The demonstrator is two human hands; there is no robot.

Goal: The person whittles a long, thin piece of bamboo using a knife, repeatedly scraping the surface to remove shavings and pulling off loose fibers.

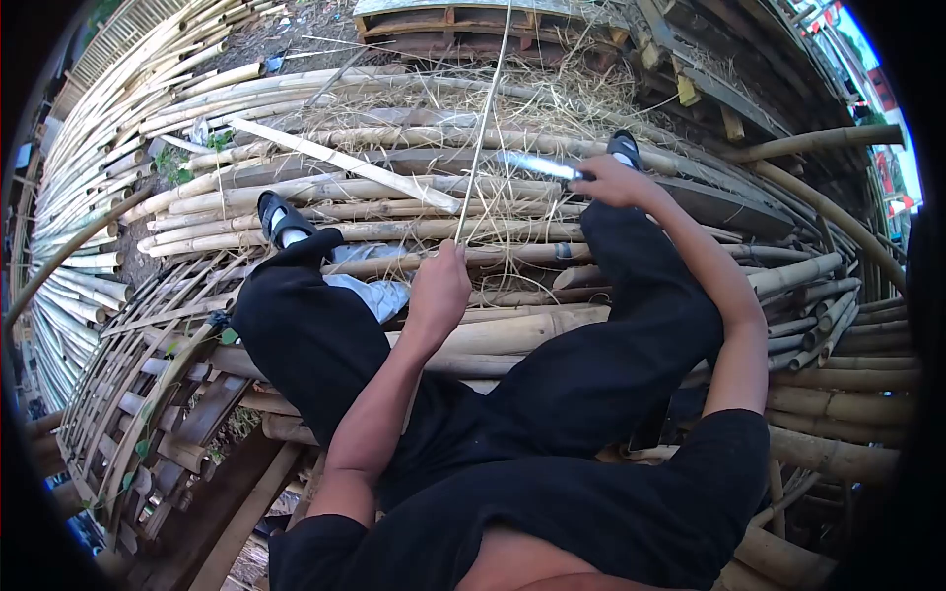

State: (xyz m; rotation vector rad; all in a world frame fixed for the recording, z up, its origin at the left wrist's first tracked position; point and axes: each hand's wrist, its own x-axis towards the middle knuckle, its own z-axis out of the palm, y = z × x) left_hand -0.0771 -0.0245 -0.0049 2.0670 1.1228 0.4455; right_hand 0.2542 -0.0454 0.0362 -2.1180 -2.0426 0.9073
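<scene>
My left hand (439,288) is closed around the lower part of a long, thin bamboo strip (485,128). The strip rises from my fist toward the top of the view. In my right hand (617,183), above my right knee, is a knife (540,165). Its bright blade points left toward the strip, with a small gap visible between them; glare and motion blur its edge. A wider split bamboo slat (345,164) lies slantwise on the poles beyond my left hand. Thin shavings (512,212) are scattered below the blade.
I sit with legs apart over stacked bamboo poles (522,333). A wooden pallet (483,22) stands at the top, and more poles (89,148) are piled at left. A pale crumpled sheet (379,295) lies by my left leg. Curved poles (828,202) jut out at right.
</scene>
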